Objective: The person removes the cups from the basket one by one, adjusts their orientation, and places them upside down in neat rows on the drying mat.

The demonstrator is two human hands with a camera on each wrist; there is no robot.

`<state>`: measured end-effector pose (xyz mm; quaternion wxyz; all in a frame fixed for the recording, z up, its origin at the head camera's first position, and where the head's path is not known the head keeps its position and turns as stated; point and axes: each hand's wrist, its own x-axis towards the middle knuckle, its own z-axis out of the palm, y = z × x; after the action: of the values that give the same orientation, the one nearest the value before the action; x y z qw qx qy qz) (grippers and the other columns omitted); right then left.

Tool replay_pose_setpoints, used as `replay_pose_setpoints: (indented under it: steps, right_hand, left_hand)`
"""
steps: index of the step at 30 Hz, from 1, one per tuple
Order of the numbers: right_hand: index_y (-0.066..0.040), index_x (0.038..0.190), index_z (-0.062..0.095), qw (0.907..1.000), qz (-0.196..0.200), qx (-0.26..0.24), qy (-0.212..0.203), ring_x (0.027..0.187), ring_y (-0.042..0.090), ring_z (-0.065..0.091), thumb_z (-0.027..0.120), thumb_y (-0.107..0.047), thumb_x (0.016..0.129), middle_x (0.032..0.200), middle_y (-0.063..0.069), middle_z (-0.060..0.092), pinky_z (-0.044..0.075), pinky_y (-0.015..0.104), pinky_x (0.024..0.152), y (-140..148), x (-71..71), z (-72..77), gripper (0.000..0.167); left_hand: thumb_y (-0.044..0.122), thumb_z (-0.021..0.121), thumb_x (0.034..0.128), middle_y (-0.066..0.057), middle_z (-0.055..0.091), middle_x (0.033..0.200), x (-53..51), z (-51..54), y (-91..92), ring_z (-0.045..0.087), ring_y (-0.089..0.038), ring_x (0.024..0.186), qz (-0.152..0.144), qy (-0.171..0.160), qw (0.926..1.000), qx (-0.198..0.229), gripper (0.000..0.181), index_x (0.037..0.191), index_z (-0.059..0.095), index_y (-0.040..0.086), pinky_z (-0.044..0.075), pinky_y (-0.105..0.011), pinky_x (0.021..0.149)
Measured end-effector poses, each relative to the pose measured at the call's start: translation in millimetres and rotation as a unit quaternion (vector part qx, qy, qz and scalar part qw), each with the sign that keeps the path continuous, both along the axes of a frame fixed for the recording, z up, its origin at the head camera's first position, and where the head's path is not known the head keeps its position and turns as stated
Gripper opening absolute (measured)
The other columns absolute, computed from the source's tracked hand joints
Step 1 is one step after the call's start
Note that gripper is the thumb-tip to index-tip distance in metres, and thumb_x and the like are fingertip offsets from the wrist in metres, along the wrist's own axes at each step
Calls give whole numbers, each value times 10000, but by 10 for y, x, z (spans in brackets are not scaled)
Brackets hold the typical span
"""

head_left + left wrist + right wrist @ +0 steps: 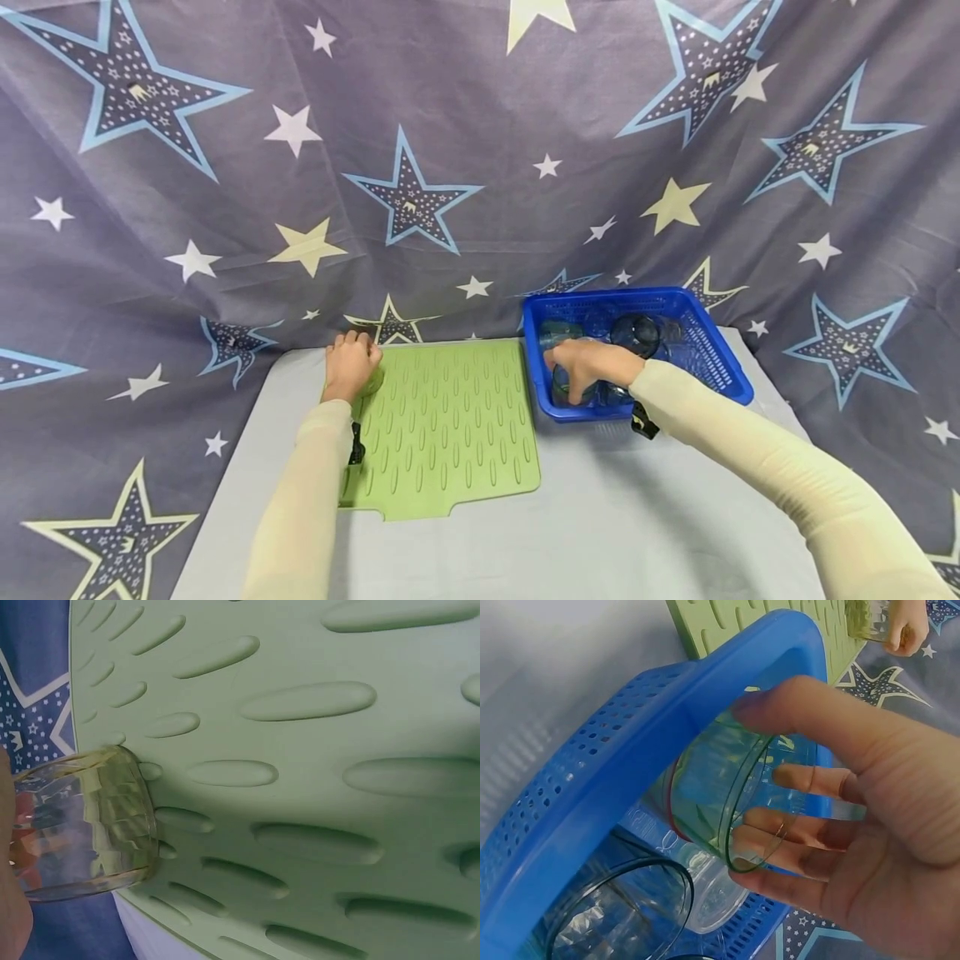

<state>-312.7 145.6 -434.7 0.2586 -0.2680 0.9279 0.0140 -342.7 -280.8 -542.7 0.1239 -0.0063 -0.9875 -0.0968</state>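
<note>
One yellowish glass (90, 825) is at the mat (442, 425), far left corner, one end against the surface; can't tell if that's the rim or the base. Left hand (351, 367) grips the other end. Right hand (592, 365) is in the basket (682, 712), thumb and fingers curled round the rim of a green glass (709, 791) at the end nearest the mat; how firm, can't tell.

Progress, as I read it: early. One glass on the mat, hand not off it, so only nearly done. Second in grasp but inside the basket. Left over: the other glasses in there, none of them held. No second glass on the mat that I can see from here.

Counts: one mat, one basket, two hands, one table (480, 558). Glasses: one at the mat, one in the right hand, plus others in the basket, including a dark glass (637, 335) and a clear glass (716, 900). At least four altogether, probably more; they overlap and see-through walls blur them, so no exact figure.
</note>
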Motion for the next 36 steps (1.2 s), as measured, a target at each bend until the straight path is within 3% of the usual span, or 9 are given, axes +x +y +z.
replay_pose_setpoints:
  steps: [8, 18, 29, 36]
  right_hand:
    - [-166, 1301, 628, 9998, 206, -47, 15, 1173, 272, 595, 903, -261, 738, 1372, 117, 596, 545, 416, 889, 28, 0, 40, 633]
    - [-154, 1270, 641, 9995, 195, -253, -37, 1050, 235, 546, 890, -246, 760, 1381, 137, 552, 512, 380, 801, 35, -6, 147, 575]
    - [-96, 1312, 641, 9990, 237, -360, -109, 1094, 223, 594, 876, -200, 760, 1405, 124, 595, 544, 372, 846, 85, -25, 177, 609]
    - [-75, 1301, 659, 9965, 336, -763, -43, 1155, 254, 624, 862, -178, 771, 1382, 135, 627, 567, 382, 887, 191, -41, 240, 577]
  left_hand:
    - [220, 445, 994, -241, 604, 1119, -14, -29, 8, 541, -448, 1038, 32, 106, 9999, -30, 289, 1036, 604, -17, 454, -601, 877]
    - [230, 398, 1006, -247, 585, 1149, -12, -15, 7, 515, -446, 1070, 61, -42, 10000, -40, 313, 1046, 584, -18, 443, -604, 902]
    - [201, 401, 1001, -252, 596, 1136, -19, -24, 23, 525, -448, 1051, 60, 40, 10000, -24, 320, 1074, 603, -38, 447, -604, 888]
    - [203, 411, 1007, -248, 602, 1130, -47, -51, 9, 532, -446, 1044, 38, 167, 9998, -38, 334, 1100, 623, -38, 446, -603, 887]
